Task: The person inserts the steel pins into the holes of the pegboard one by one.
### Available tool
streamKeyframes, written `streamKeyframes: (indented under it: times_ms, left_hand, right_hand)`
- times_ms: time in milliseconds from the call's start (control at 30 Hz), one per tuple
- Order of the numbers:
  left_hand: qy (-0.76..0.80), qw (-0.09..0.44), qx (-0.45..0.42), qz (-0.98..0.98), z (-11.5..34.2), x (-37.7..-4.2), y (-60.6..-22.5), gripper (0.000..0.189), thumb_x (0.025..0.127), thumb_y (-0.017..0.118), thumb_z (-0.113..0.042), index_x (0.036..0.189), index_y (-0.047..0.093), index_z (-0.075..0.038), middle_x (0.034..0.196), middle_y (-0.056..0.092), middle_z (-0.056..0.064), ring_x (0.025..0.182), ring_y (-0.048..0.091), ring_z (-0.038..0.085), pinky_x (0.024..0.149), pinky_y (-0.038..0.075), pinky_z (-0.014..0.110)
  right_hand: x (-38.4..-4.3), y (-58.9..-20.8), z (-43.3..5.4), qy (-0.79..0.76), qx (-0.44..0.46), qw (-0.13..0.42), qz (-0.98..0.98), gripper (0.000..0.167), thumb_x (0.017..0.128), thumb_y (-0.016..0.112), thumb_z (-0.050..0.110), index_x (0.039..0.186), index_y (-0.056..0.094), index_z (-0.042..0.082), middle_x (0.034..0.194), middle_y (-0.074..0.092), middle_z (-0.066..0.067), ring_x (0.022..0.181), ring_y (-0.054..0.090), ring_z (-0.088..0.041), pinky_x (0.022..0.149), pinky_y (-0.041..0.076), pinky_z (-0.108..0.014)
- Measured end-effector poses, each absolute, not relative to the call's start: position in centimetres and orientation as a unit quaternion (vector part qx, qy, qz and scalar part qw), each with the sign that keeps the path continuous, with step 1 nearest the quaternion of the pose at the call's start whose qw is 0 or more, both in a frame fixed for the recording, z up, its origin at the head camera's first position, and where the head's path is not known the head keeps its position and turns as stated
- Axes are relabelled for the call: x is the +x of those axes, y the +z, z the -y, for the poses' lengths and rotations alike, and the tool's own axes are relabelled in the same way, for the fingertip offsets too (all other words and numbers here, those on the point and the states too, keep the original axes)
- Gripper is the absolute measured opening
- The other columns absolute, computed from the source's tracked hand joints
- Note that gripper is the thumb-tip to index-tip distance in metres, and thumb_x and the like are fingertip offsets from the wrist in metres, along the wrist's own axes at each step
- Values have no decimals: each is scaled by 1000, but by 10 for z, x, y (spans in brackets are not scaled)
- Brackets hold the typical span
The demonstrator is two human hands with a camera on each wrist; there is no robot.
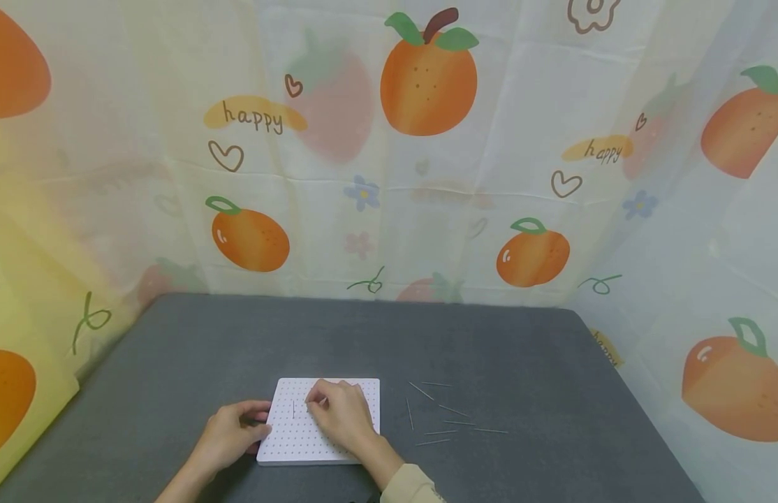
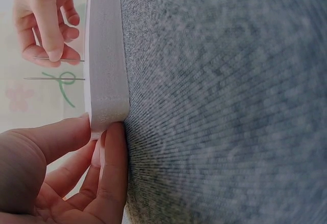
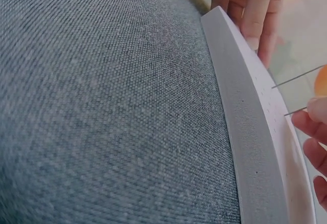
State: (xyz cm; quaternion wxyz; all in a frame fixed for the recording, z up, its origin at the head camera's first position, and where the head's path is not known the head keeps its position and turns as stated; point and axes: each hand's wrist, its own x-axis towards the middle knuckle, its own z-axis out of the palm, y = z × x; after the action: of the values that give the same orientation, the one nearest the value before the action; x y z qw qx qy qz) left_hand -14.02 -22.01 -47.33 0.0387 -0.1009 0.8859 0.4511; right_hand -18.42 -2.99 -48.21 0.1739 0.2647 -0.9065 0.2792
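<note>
A white pegboard (image 1: 301,450) with rows of small holes lies on the dark table. My left hand (image 1: 228,436) grips its left edge, thumb at the top face and fingers against the side, as the left wrist view shows. Over the board, my right hand (image 1: 343,417) pinches a thin metal needle (image 2: 71,60) between thumb and fingertips. That needle's lower end meets the board's holed face; whether it sits in a hole I cannot tell. Beside it, to the left, another needle (image 1: 294,410) stands upright in the board, held by no hand.
Several loose needles (image 1: 457,422) lie scattered on the grey table (image 1: 521,363) to the right of the board. A fruit-patterned curtain (image 1: 339,230) hangs behind the table and along both sides.
</note>
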Motion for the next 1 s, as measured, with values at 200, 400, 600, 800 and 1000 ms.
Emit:
streamKeyframes:
  times_ms: [200,400,600,800,1000]
  left_hand:
    - [452,40,-98,-886,221,-140,-474,40,73,67,0,113,60,5,88,64,8,67,60,15,54,55,29]
    - [459,38,-100,-882,221,-140,-474,41,73,67,1,113,60,4,89,64,9,68,61,15,53,55,29]
    - [459,37,-98,-882,220,-140,-473,41,73,67,1,113,60,5,89,65,9,68,61,15,53,55,29]
    - [458,37,-100,-882,220,-140,-473,41,73,67,1,113,60,5,90,64,9,68,61,15,53,55,29]
    - [459,38,-102,-882,219,-140,-473,41,73,67,1,113,60,4,89,64,9,67,60,15,53,55,29]
  right_hand:
    - [-184,-481,30,269,273,167,908,6,76,68,21,78,65,26,66,60,18,59,41,4,57,27,-12]
    - [-184,-477,27,246,285,149,915,7,78,67,22,84,67,25,75,62,15,68,47,-1,62,36,-16]
    - [-185,-476,20,259,281,127,915,7,80,66,22,87,66,24,83,64,14,74,51,-1,69,42,-17]
    - [-186,-470,5,290,278,120,908,11,80,64,17,89,65,23,85,64,13,76,53,0,72,46,-18]
    - [-190,-470,-15,322,280,140,894,9,81,65,16,88,65,21,85,64,10,79,57,-5,71,45,-18]
